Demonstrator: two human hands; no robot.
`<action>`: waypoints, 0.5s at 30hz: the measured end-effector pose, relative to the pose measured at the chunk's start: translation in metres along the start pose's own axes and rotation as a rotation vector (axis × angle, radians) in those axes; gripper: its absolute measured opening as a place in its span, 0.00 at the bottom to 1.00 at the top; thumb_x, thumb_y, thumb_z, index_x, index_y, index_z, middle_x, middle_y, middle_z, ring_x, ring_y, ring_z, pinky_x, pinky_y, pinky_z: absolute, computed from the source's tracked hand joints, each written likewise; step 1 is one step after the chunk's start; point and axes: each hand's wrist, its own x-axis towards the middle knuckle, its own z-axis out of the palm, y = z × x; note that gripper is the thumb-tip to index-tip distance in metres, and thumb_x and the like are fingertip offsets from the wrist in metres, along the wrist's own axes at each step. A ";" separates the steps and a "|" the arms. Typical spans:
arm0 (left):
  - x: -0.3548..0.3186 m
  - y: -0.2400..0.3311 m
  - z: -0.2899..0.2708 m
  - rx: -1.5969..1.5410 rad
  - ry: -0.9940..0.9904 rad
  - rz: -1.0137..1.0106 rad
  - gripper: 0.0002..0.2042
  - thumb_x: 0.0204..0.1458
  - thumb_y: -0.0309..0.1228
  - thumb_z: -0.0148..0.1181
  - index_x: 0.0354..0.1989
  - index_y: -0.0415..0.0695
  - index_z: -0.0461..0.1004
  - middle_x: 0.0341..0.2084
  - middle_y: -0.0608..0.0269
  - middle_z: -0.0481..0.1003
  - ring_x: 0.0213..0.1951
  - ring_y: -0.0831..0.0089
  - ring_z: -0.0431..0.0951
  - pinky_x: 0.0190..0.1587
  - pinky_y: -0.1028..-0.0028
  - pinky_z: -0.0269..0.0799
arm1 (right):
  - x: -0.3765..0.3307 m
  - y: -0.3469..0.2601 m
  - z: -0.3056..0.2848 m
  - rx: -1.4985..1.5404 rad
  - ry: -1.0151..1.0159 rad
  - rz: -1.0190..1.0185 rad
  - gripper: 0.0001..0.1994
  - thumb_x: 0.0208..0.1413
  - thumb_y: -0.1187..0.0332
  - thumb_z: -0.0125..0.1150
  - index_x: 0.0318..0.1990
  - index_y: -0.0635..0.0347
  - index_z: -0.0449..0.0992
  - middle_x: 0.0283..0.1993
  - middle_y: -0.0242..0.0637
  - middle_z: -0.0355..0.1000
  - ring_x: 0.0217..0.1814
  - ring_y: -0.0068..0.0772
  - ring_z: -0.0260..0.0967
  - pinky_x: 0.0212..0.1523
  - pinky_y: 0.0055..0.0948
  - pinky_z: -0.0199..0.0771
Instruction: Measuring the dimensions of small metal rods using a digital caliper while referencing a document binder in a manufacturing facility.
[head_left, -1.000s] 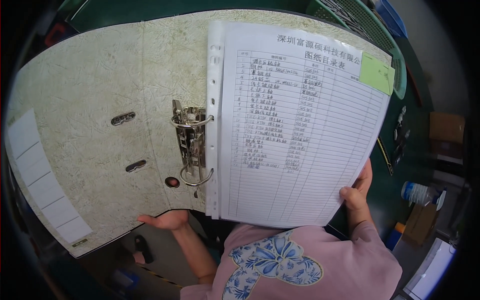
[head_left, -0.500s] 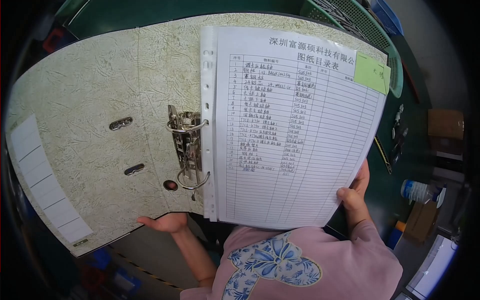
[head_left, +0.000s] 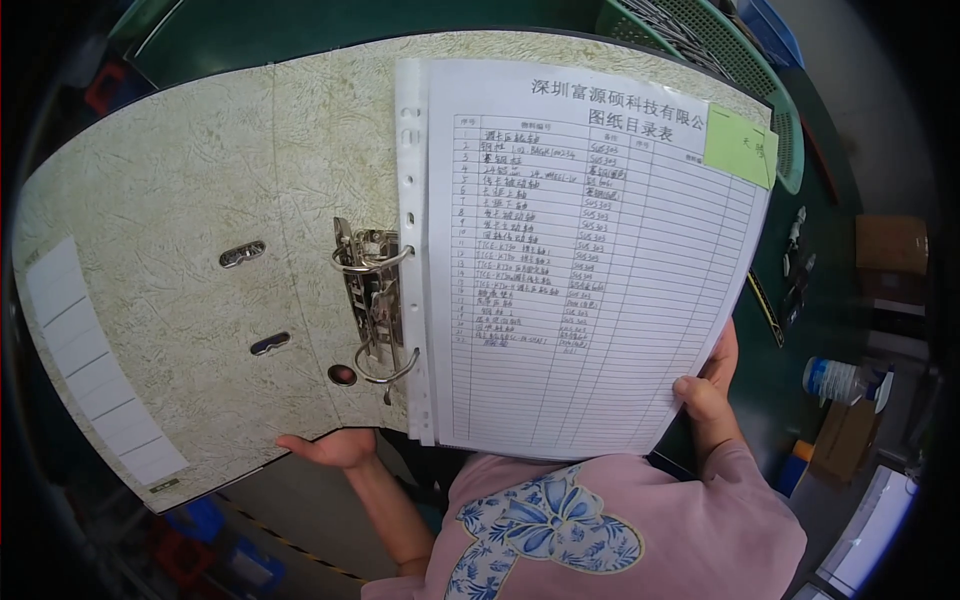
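A ring binder (head_left: 190, 170) with a mottled cream lining lies spread wide before me. Its silver lever-arch rings (head_left: 380, 300) hold a clear punched sleeve (head_left: 412, 170) with a printed form (head_left: 560, 390) inside, its left columns filled in by hand. At the form's upper right corner is a green sticky note (head_left: 738, 145). My left hand (head_left: 340, 446) supports the left cover's lower edge, thumb stretched out, other fingers hidden behind it. On the right edge my right hand (head_left: 708, 388) grips the binder, its thumb over the sleeve and its fingers mostly behind.
Beneath the binder is a dark green tabletop (head_left: 230, 40). A green plastic basket (head_left: 785, 130) with thin metal rods (head_left: 670, 30) stands at the far right. Further right are a yellow-edged tool (head_left: 766, 308), a clear plastic bottle (head_left: 830, 380) and cardboard boxes (head_left: 890, 245).
The binder and its page have shifted very slightly left and down at the top. Both hands keep the same hold.
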 end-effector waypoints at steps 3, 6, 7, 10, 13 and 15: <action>0.000 0.000 -0.004 -0.009 -0.020 -0.004 0.39 0.46 0.60 0.39 0.60 0.45 0.42 0.59 0.59 0.45 0.59 0.59 0.48 0.59 0.60 0.43 | 0.000 0.000 0.000 -0.011 0.004 0.007 0.43 0.23 0.64 0.61 0.55 0.64 0.52 0.47 0.41 0.64 0.48 0.33 0.64 0.49 0.29 0.63; 0.001 -0.002 -0.002 0.006 0.012 0.003 0.40 0.46 0.61 0.39 0.59 0.43 0.44 0.59 0.58 0.47 0.58 0.59 0.50 0.58 0.60 0.44 | 0.000 0.001 0.000 -0.008 0.002 0.008 0.43 0.23 0.65 0.60 0.55 0.64 0.52 0.47 0.41 0.64 0.48 0.33 0.64 0.49 0.29 0.63; 0.001 -0.003 -0.002 0.005 0.012 0.002 0.40 0.46 0.61 0.39 0.59 0.43 0.44 0.59 0.58 0.47 0.58 0.59 0.50 0.58 0.60 0.44 | 0.000 0.002 -0.001 -0.008 0.003 0.007 0.43 0.23 0.65 0.60 0.55 0.64 0.52 0.47 0.41 0.64 0.48 0.33 0.64 0.49 0.29 0.63; 0.002 -0.003 -0.004 0.021 0.033 0.016 0.40 0.46 0.61 0.38 0.59 0.43 0.43 0.59 0.58 0.47 0.58 0.59 0.50 0.58 0.60 0.44 | 0.001 0.003 -0.002 0.015 -0.104 -0.034 0.39 0.24 0.73 0.49 0.54 0.70 0.49 0.49 0.44 0.61 0.51 0.33 0.60 0.51 0.30 0.59; 0.000 -0.001 -0.001 0.017 0.020 0.012 0.39 0.46 0.61 0.38 0.59 0.43 0.43 0.58 0.58 0.47 0.58 0.59 0.50 0.58 0.60 0.45 | 0.001 0.002 -0.005 0.027 -0.108 -0.048 0.39 0.25 0.73 0.49 0.55 0.70 0.49 0.49 0.44 0.61 0.50 0.33 0.60 0.51 0.30 0.59; 0.001 -0.003 -0.003 0.006 0.010 0.000 0.39 0.46 0.61 0.38 0.59 0.43 0.43 0.58 0.58 0.48 0.58 0.58 0.50 0.58 0.59 0.45 | 0.002 0.004 -0.005 0.031 -0.121 -0.058 0.39 0.25 0.73 0.49 0.55 0.70 0.48 0.49 0.45 0.61 0.51 0.33 0.60 0.51 0.30 0.59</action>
